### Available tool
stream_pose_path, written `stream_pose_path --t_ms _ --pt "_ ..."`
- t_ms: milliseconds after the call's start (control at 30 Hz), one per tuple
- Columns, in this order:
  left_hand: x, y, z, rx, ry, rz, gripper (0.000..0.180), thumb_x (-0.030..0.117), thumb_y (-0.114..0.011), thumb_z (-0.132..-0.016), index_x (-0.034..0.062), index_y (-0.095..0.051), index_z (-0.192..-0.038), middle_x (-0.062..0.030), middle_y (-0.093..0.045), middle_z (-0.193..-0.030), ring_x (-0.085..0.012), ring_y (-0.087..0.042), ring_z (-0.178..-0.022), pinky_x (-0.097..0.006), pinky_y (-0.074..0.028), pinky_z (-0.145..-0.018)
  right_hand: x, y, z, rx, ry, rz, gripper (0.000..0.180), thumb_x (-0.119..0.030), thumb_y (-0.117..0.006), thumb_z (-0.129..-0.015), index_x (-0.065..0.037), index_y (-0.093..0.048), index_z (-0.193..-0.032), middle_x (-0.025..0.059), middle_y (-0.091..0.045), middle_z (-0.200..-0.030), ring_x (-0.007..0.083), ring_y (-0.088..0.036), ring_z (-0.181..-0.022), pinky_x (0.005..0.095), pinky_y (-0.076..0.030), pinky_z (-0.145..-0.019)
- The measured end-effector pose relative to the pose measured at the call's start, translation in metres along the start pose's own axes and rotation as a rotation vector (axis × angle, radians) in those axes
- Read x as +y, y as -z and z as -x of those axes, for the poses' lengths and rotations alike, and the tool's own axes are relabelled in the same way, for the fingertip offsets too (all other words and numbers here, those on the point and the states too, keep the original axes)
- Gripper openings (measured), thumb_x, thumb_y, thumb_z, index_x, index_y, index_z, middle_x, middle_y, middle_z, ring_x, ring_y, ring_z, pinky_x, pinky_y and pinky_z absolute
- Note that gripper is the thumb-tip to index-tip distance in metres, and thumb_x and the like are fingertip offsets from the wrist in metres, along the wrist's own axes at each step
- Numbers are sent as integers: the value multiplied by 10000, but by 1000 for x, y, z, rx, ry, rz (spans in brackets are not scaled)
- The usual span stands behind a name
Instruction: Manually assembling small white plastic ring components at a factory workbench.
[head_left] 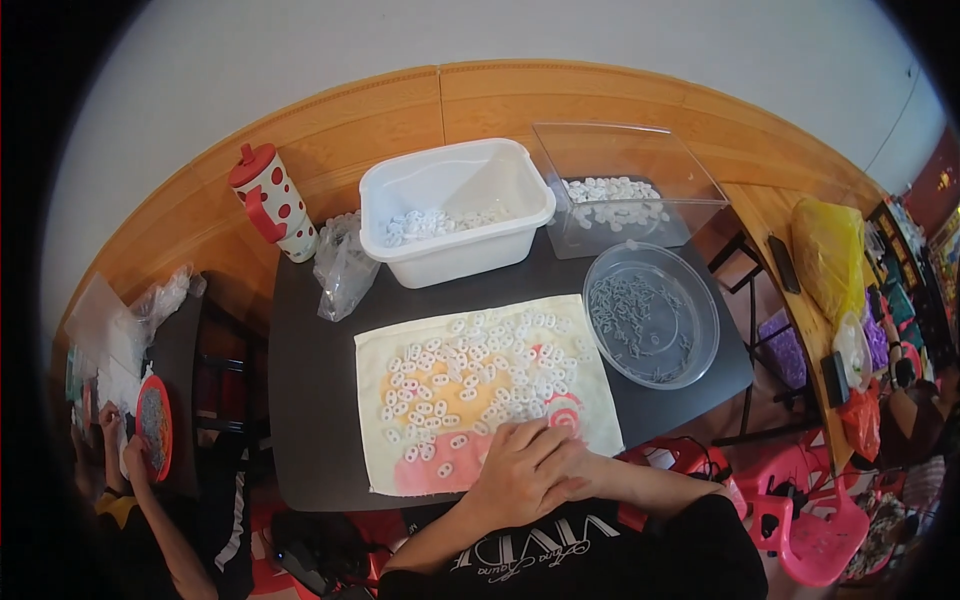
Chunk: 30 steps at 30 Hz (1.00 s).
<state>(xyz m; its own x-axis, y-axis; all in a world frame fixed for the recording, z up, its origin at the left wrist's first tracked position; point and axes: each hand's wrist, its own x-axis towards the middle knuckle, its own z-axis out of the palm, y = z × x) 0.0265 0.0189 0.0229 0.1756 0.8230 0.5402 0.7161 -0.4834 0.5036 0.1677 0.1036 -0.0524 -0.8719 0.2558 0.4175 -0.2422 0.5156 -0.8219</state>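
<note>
A bare left hand (515, 472) and a bare right hand (577, 468) together at the near side of the dark grey bench (315, 400).
Both have bent fingers; I can't tell whether they hold anything. Just beyond, small white plastic two-holed ovals (440, 408) lie spread across a pale yellow, pink-printed cloth (378, 462). At its right stands a round clear plastic tub (707, 325) of small grey pieces (630, 308); farther back, a rectangular white plastic basin (462, 256).
</note>
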Motion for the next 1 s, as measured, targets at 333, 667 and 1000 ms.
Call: stream_pose_path --t_ms 333,667,1000 --pt "-10 -6 -4 45 3 59 366 300 -656 -857 43 -660 -1118 -110 -620 -1166 -300 -565 -1043 -434 -429 -843 18 -27 16 -37 -100 269 258 -125 -457 -911 -60 -588 -1124 149 -613 -1023 278 -614 -993 370 -483 -842" --pt "-9 -1 3 204 93 141 600 173 -759 -813 -56 -537 -1322 -218 -594 -1296 -410 -581 -1091 -479 -457 -942 -11 31 -26 56 -112 -63 258 -12 -671 -788 -14 -671 -1045 140 -635 -935 332 -616 -875 393 -496 -751" --pt "-7 13 34 434 201 98 366 -12 -737 -774 -81 -653 -1124 -216 -653 -1167 -349 -640 -965 -390 -521 -822 -73 110 -82 410 -367 -87 83 -23 -653 -943 -23 -690 -1018 -14 -636 -859 73 -555 -705 210 -460 -628"
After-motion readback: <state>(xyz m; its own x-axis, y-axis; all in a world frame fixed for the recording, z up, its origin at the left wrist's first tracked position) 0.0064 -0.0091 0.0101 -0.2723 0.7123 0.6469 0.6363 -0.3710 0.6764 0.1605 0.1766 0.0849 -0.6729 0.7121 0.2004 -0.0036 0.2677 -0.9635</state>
